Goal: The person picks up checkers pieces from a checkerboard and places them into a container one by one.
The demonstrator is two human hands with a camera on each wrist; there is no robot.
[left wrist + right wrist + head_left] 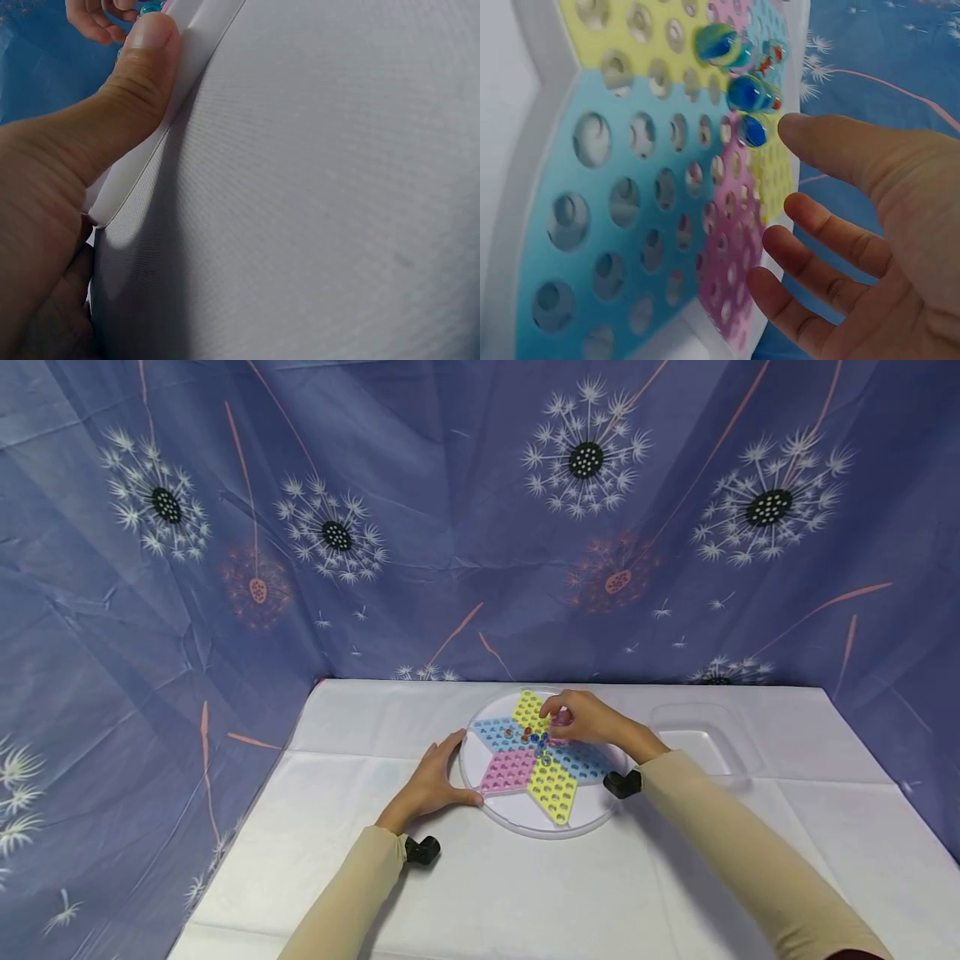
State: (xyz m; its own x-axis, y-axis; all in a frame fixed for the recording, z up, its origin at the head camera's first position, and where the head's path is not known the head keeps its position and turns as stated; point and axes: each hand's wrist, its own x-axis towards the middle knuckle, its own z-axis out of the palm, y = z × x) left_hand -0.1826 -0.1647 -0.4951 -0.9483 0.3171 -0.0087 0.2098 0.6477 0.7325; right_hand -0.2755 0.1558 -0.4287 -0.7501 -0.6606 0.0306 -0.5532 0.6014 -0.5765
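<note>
A round Chinese checkers board (517, 821) lies on the table, its star split into yellow, blue and pink sections. Along its left rim rests my left hand (431, 782), thumb and fingers spread apart; close up, the thumb (139, 94) touches the white rim. My right hand (588, 717) hovers over the far right part of the star. Its thumb and fingers (817, 281) are apart with nothing between them. Near that thumb sit blue glass marbles (748, 91) around the board's middle. Orange-red marbles (527, 735) sit just left of the blue ones.
A clear plastic tray (738, 752) stands right of the board, near the right forearm. The table (540, 902) has a white cover. A blue cloth (465, 527) with dandelion prints hangs behind and at the sides.
</note>
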